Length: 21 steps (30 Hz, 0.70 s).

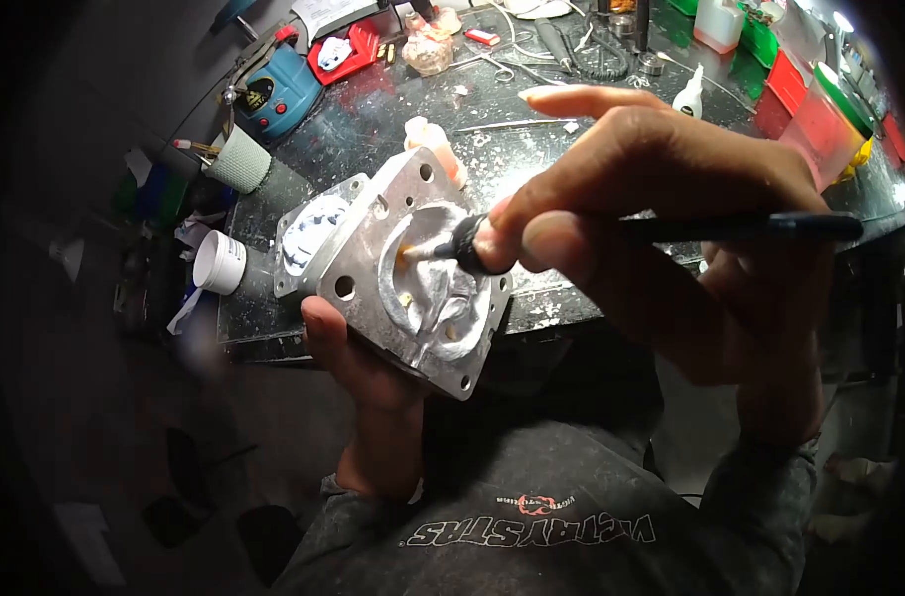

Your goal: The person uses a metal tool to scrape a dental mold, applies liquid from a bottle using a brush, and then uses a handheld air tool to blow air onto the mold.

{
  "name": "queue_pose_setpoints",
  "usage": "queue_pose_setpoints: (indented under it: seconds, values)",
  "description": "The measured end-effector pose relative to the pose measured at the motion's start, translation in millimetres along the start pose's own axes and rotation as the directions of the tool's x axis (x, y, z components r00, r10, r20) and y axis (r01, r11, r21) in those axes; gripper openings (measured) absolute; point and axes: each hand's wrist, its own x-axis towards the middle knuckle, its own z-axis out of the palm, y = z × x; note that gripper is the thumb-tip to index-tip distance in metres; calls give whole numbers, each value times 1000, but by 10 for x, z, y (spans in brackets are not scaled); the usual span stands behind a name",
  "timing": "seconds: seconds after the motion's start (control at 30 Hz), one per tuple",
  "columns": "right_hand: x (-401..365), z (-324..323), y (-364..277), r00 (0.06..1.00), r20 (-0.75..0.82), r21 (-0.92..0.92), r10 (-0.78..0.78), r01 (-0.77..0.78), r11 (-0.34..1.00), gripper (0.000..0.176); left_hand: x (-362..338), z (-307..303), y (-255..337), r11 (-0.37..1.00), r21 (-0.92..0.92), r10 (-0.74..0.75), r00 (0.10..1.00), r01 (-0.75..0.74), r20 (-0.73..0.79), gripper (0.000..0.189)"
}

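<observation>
My left hand (371, 382) grips a metal denture flask half (368, 258) from below, its thumb on the near left edge. The block is tilted, with holes at its corners and a rounded cavity facing up. In my right hand (661, 164) is a slim brush (751, 228) with a dark handle, pinched between thumb and fingers. Its pale tip reaches into the cavity, beside a yellowish patch on the left wall. Behind the block, another flask half (292, 238) with white and bluish material inside lies on the bench. The fingers under the block are hidden.
A white tub (220, 262) and a textured cup (239, 161) holding brushes stand at the bench's left. Further back are a blue device (279, 91), a red tray (345, 55) and scissors (499, 68). A white dropper bottle (689, 96) and green-lidded jar (828, 124) are at right.
</observation>
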Motion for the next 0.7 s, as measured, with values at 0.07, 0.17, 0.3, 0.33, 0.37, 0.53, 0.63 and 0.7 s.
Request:
queue_pose_setpoints:
  seconds: [0.07, 0.17, 0.3, 0.33, 0.37, 0.53, 0.63, 0.7]
  values:
    - [34, -78, -46, 992, 127, 13, -17, 15, 1000, 8, 28, 48, 13, 997, 64, 51, 999, -51, 6, 107]
    - [149, -54, 57, 976, 99, 10, -192, 192, 981, 5, 94, -178, 21, 967, -250, 19, 959, 54, 281, 87]
    - [237, 24, 112, 980, 40, 238, -195, 180, 954, 10, 92, 61, 98, 987, -156, -14, 998, 23, 58, 86]
    - [251, 8, 112, 980, 54, 216, -189, 173, 961, 11, 94, 61, 109, 967, -244, -55, 994, 77, 94, 83]
    - [265, 4, 116, 980, 68, 195, -185, 169, 966, 12, 75, 108, 111, 967, -242, -73, 997, 77, 26, 78]
    - [299, 43, 158, 977, 95, 114, -189, 178, 977, 18, 124, 51, 125, 961, -235, -94, 970, 147, 223, 77]
    - [289, 79, 173, 976, 95, 75, -195, 189, 979, 21, 176, -21, 95, 935, -328, 33, 890, 133, 454, 74]
    - [275, 99, 171, 975, 87, 50, -202, 199, 979, 23, 135, -130, 88, 994, -109, 22, 951, 13, 308, 73]
